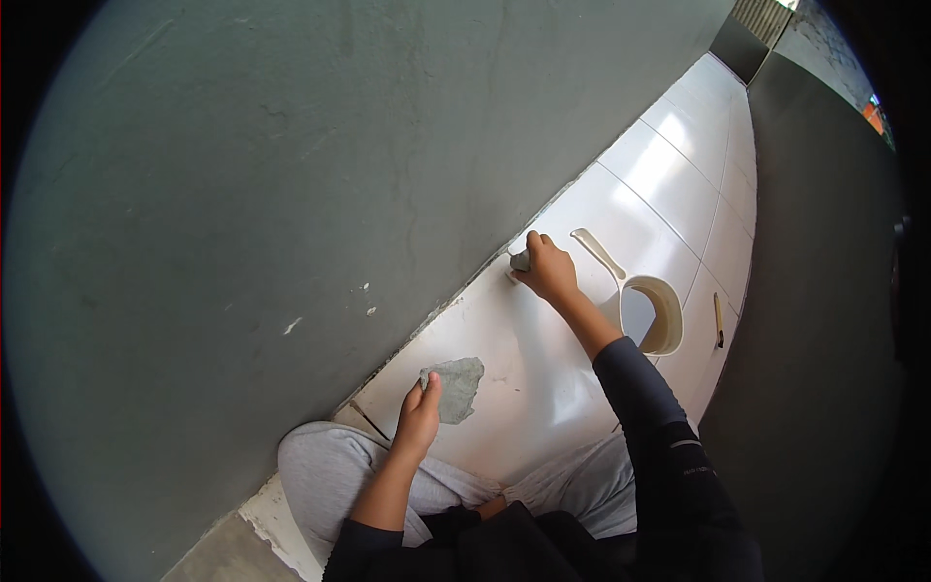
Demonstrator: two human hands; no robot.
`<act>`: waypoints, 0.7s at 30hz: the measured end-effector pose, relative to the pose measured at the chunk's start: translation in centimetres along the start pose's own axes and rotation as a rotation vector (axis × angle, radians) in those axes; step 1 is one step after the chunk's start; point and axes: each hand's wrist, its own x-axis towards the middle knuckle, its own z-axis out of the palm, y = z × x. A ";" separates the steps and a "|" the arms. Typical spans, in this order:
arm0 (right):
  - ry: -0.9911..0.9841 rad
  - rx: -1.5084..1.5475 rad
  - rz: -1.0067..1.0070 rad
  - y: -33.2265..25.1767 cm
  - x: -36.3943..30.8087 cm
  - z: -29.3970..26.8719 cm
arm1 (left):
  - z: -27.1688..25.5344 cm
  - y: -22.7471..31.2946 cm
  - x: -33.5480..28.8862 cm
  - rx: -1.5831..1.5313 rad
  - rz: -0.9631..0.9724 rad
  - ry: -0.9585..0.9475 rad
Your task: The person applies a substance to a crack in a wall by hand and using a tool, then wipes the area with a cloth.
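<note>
Dark clothing and pale grey trousers fill the lower edge of the head view. Past them, the left hand pinches a ragged, flat grey piece by its left side, thumb on top, over the white tiled floor. It looks light but probably crumbly, so broad support beneath suits it better than the jagged rim. The right hand curls around a small grey lump near the wall; a cream dipper sits right of that forearm.
</note>
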 end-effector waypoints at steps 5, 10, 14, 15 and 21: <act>-0.103 -0.045 0.099 -1.3 2.5 -0.3 | -0.1 0.6 0.0 0.048 -0.033 0.050; -0.197 -0.037 0.029 -0.8 -2.2 -1.3 | -0.6 1.6 0.3 -0.013 -0.149 0.158; -0.302 0.018 -0.121 -1.4 -9.2 -2.9 | -0.7 1.0 0.7 -0.051 -0.108 0.270; -0.329 0.038 -0.159 -1.7 -11.0 -3.4 | -0.8 0.8 0.8 -0.128 -0.008 0.280; -0.243 0.010 -0.138 -2.9 -10.8 -2.9 | -0.8 0.9 0.2 -0.211 0.076 0.307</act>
